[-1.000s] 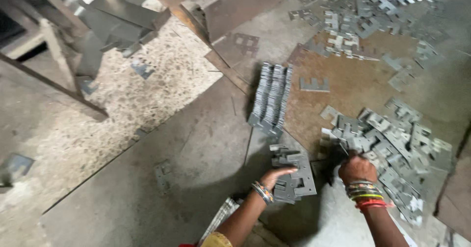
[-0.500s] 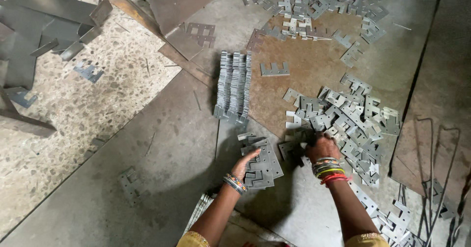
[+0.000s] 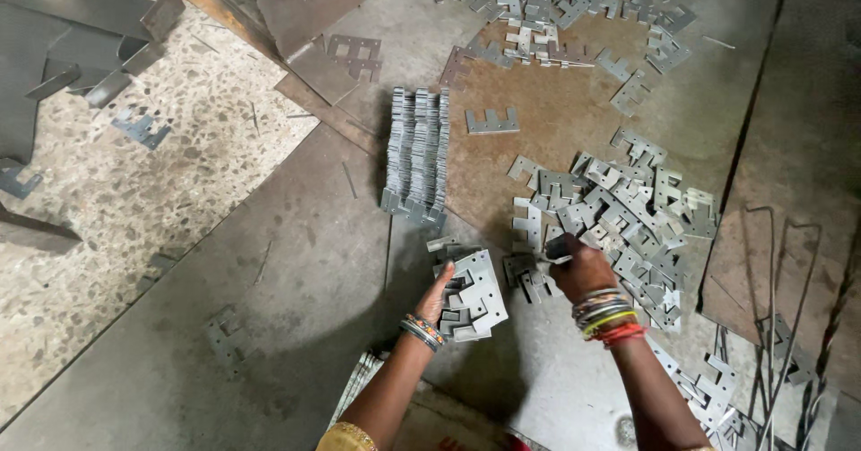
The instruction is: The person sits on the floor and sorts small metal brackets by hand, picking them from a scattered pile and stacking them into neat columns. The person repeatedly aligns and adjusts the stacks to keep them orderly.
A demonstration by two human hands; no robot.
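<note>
Grey metal plates, sorted by hand on the steel floor sheet.
Left hand (image 3: 437,296) holds a small stack of E-shaped plates (image 3: 473,303) — right hand (image 3: 581,268), fingers pinched on one plate, sits at the loose pile (image 3: 619,209), which spreads up and right from it.

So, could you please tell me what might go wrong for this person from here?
The bare left hand props a small stack of grey notched metal plates; their stamped edges could cut skin, and the uneven stack might slide apart.

The right hand reaches into a loose heap of grey metal plates, where overlapping pieces could shift and nick the fingers.

The upright row of stacked grey plates may topple if bumped.
</note>
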